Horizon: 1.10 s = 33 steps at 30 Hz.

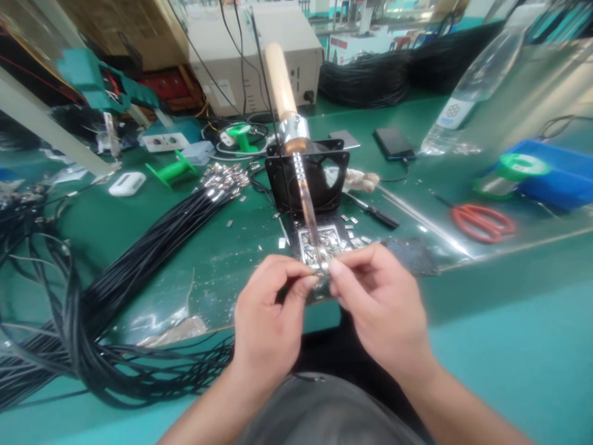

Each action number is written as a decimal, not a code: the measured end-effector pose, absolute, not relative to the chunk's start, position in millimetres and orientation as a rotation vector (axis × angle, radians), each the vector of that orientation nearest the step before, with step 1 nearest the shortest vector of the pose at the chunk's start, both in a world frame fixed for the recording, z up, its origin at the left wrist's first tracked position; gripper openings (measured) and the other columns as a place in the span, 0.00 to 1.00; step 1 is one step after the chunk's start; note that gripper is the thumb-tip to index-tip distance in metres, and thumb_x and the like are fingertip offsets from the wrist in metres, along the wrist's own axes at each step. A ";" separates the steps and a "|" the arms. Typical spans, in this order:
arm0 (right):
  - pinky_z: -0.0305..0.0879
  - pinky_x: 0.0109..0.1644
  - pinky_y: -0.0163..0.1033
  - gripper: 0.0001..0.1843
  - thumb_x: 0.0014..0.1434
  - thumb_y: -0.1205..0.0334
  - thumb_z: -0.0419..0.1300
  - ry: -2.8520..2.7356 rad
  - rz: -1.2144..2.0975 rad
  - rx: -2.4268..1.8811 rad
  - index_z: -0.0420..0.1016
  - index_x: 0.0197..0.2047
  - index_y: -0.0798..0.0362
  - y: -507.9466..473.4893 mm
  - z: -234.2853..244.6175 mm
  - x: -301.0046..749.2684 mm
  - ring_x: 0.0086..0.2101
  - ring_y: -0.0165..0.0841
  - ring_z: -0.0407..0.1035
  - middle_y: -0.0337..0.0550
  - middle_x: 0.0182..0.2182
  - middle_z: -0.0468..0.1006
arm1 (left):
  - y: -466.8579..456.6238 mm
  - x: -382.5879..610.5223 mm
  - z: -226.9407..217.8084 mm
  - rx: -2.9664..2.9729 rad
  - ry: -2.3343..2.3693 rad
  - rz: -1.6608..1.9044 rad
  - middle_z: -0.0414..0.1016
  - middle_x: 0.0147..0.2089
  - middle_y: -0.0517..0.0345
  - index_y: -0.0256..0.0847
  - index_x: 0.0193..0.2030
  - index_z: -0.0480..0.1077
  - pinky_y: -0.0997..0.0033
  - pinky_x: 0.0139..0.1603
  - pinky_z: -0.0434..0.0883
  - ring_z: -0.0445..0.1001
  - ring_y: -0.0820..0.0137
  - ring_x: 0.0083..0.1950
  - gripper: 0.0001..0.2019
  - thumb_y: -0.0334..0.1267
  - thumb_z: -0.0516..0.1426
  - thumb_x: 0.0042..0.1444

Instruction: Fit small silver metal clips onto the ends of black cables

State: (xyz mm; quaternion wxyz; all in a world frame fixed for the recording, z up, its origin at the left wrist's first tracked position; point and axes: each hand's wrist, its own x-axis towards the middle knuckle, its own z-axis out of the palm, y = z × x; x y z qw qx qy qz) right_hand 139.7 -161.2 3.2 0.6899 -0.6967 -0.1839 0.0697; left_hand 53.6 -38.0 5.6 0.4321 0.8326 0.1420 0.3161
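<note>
My left hand (269, 309) is closed in a pinch, thumb against forefinger, just below the tip of a soldering iron (307, 204). What lies in that pinch is too small and blurred to name. My right hand (384, 303) pinches too, close beside the tip on its right, and its fingers hide whatever they hold. The iron, with its wooden handle (279, 80), slants down in front of a black fan frame (306, 182). Beneath the tip, a small tray (301, 246) of tiny metal parts sits behind my fingertips.
Black cables (143, 253) with metal ends lie bundled at left. Red-handled scissors (482, 224), a solder spool (516, 173), a blue bin (560, 176) and a plastic bottle (482, 74) stand at right. A screwdriver (380, 215) and phone (393, 143) lie beyond my right hand.
</note>
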 end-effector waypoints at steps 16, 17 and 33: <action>0.70 0.26 0.32 0.08 0.65 0.61 0.68 -0.423 0.154 -1.557 0.77 0.34 0.50 -160.4 5.6 139.7 0.23 0.28 0.75 0.35 0.23 0.80 | -38.7 54.0 8.2 2.049 0.359 0.774 0.78 0.39 0.63 0.45 0.38 0.77 0.72 0.43 0.70 0.75 0.71 0.41 0.09 0.25 0.64 0.65; 0.69 0.26 0.32 0.08 0.65 0.61 0.68 -0.423 0.151 -1.556 0.77 0.33 0.50 -160.3 5.5 139.6 0.23 0.28 0.75 0.35 0.23 0.80 | -38.6 54.5 7.8 2.038 0.358 0.773 0.78 0.39 0.63 0.44 0.38 0.77 0.72 0.43 0.70 0.75 0.71 0.41 0.09 0.25 0.64 0.65; 0.69 0.26 0.33 0.08 0.64 0.62 0.68 -0.408 0.205 -1.556 0.76 0.33 0.51 -161.4 12.0 141.1 0.23 0.29 0.74 0.35 0.23 0.80 | -39.1 55.0 8.4 1.963 0.387 0.690 0.76 0.37 0.61 0.44 0.37 0.76 0.68 0.41 0.69 0.73 0.68 0.39 0.08 0.27 0.62 0.66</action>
